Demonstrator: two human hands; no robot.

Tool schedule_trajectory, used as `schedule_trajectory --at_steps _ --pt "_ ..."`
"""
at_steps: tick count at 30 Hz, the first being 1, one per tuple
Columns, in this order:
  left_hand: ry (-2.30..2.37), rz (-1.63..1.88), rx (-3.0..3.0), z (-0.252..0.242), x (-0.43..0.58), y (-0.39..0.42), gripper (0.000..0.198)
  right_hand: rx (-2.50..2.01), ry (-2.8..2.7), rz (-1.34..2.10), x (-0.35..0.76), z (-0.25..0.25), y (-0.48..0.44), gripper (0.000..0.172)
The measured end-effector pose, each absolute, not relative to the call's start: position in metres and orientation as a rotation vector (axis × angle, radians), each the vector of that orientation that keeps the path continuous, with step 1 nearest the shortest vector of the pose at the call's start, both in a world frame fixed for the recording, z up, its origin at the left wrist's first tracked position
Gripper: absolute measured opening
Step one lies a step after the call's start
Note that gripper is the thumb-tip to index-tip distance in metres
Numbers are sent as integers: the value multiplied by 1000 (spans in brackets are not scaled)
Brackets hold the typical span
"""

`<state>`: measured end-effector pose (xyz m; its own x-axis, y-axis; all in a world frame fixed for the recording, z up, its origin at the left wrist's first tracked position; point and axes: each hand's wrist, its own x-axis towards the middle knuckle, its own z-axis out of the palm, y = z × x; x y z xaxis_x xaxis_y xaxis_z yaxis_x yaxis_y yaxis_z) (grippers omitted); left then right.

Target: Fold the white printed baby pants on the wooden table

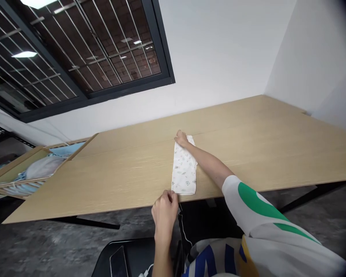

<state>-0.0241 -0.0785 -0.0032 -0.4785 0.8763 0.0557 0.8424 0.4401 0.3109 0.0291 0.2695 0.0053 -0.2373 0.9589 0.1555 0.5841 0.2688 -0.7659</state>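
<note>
A white cloth with small printed figures point(184, 171) lies as a narrow folded strip on the wooden table, its near end close to the front edge. At the cloth's far left corner my right hand point(181, 138) has its fingers closed on the fabric. My left hand point(165, 209) pinches the near left corner at the table's front edge. The cloth looks fairly flat between the two hands, with a slight bulge along its right side.
The wooden table point(233, 134) runs along a white wall below a barred window point(103, 42). To the left stands a crib-like wooden box point(17, 169) with fabric inside. A black chair point(138, 254) holding a phone point(118, 262) and a white cable is below the front edge.
</note>
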Motion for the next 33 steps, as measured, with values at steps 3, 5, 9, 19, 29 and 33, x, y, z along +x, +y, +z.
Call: schedule_trajectory --at_steps 3,5,9,19,29,33 --pt "2661 453 1581 -5 -22 -85 32 -1262 -2018 761 29 11 256 22" --pt "2651 598 1736 -8 -18 -89 33 -1111 -2117 755 30 14 236 28" --pt "2394 816 2188 -22 2 -93 38 -680 -2387 809 46 13 165 50" --pt "2286 506 2418 -50 34 -95 36 44 -2752 937 100 -30 81 57" --pt "2267 463 2434 -53 25 -95 49 -372 -2898 508 89 -59 175 72" --pt "2269 477 2427 -52 25 -94 46 -645 -2889 446 80 -56 220 77"
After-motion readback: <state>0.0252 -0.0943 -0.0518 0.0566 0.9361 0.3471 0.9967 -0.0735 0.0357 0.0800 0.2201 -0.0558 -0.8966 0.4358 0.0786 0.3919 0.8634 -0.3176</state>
